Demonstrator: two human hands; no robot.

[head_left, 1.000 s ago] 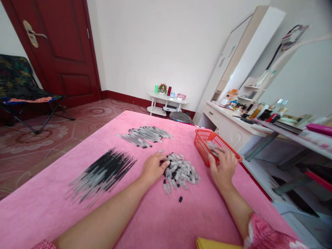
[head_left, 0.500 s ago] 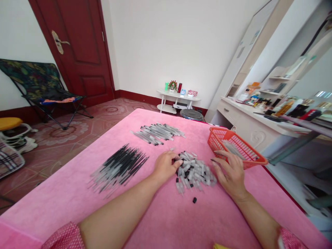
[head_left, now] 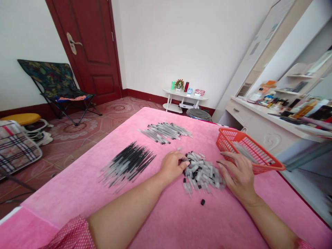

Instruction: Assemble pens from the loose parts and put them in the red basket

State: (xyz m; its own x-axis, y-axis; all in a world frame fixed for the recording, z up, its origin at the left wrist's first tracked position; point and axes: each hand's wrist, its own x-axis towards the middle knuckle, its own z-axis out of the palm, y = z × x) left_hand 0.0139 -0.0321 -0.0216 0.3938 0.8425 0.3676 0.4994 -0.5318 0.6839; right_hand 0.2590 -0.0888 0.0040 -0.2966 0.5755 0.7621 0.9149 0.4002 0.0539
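Left hand (head_left: 172, 167): thumb and fingers curled, nearly together, touching the near-left edge of a heap of short translucent plastic tubes mixed with small black pieces (head_left: 203, 173); whether a piece was gripped could not be told. Right hand (head_left: 240, 174): loosely open, fingers parted and slightly bent, nothing visible in its grasp; it stood between the heap and an orange-red openwork plastic basket (head_left: 223, 140), overlapping the basket's near side in view, contact unclear. Basket contents: slender translucent lengths (head_left: 243, 152), blurred. Apart, nearer the wearer: one short black cylinder (head_left: 202, 202). Left of the heap: a spread of thin black-and-clear rods (head_left: 132, 157). Beyond: a row of clear, black-ended barrels (head_left: 167, 132). All rested on a desk under pink plush cloth (head_left: 181, 221).
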